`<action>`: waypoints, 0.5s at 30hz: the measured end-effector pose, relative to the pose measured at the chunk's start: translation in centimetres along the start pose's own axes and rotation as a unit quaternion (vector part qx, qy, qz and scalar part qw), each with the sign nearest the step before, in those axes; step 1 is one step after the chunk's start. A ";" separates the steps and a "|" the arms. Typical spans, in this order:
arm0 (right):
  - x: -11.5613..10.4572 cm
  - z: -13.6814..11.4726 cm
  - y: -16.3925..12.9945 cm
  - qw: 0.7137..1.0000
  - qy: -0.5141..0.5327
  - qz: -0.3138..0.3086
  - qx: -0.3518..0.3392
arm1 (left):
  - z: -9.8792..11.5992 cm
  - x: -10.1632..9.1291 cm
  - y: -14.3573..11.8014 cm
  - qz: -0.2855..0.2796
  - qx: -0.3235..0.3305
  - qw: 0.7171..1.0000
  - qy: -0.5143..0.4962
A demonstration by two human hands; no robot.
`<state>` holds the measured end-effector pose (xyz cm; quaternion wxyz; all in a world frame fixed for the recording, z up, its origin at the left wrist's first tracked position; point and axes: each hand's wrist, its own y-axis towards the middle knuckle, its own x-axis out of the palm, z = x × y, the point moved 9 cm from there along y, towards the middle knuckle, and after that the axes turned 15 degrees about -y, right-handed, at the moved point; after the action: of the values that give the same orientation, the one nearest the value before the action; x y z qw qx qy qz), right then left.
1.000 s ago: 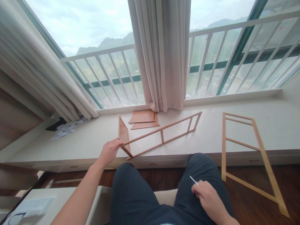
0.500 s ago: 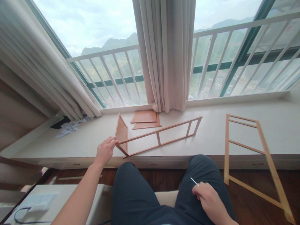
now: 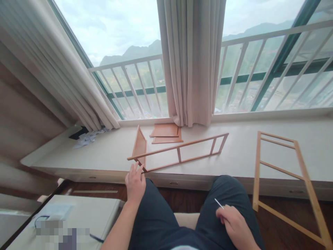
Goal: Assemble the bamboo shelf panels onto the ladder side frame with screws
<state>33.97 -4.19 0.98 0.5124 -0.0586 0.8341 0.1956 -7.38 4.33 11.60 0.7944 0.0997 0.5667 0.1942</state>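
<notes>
My left hand (image 3: pixel 135 182) hovers with its fingers apart just in front of the near end of a wooden ladder-like frame (image 3: pixel 179 152), where an upright wooden panel (image 3: pixel 139 146) joins it on the white window ledge (image 3: pixel 109 152). Whether the fingertips touch the frame's corner, I cannot tell. My right hand (image 3: pixel 234 225) rests on my right thigh and pinches a thin white stick (image 3: pixel 219 203). Dark trousers cover both knees in the foreground.
Two flat wooden panels (image 3: pixel 166 132) lie stacked by the central curtain (image 3: pixel 191 62). A second wooden frame (image 3: pixel 283 173) leans over the ledge's edge at right, down to the dark floor. Crumpled paper (image 3: pixel 88 138) sits far left. A white table (image 3: pixel 78 215) stands at lower left.
My left hand has let go of the upright panel and drawn back toward my knee. The view has shifted, so everything sits further right. My right hand stays on my thigh.
</notes>
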 end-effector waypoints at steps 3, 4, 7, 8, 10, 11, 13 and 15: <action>-0.3 0.8 -0.3 0.998 0.041 0.039 0.020 | -0.3 3.9 -4.8 -0.129 -0.036 0.991 0.021; -0.3 1.1 -0.4 0.997 0.054 0.053 0.032 | -0.5 5.3 -6.5 -0.178 -0.056 0.982 0.026; -0.3 1.9 -0.6 0.991 0.080 0.081 0.066 | 0.8 8.0 -10.2 -0.280 -0.025 0.960 0.009; -0.2 2.1 -0.6 0.990 0.088 0.087 0.073 | 1.3 8.4 -10.7 -0.293 -0.014 0.956 0.001; 0.1 2.4 -0.6 0.987 0.104 0.092 0.085 | 2.3 9.0 -10.9 -0.309 0.001 0.951 -0.011; 0.3 2.6 -0.6 0.986 0.111 0.091 0.089 | 2.7 9.3 -10.7 -0.317 0.006 0.948 -0.013; 0.7 2.9 -0.6 0.984 0.119 0.084 0.101 | 3.6 10.2 -10.1 -0.333 0.017 0.943 -0.014; 1.0 3.4 -0.7 0.982 0.124 0.076 0.119 | 4.3 11.5 -9.3 -0.347 0.025 0.938 -0.012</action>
<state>36.49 -3.43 -1.45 0.3919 0.0421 0.9106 0.1246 1.74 1.05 -0.36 0.8165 -0.0812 0.5612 -0.1086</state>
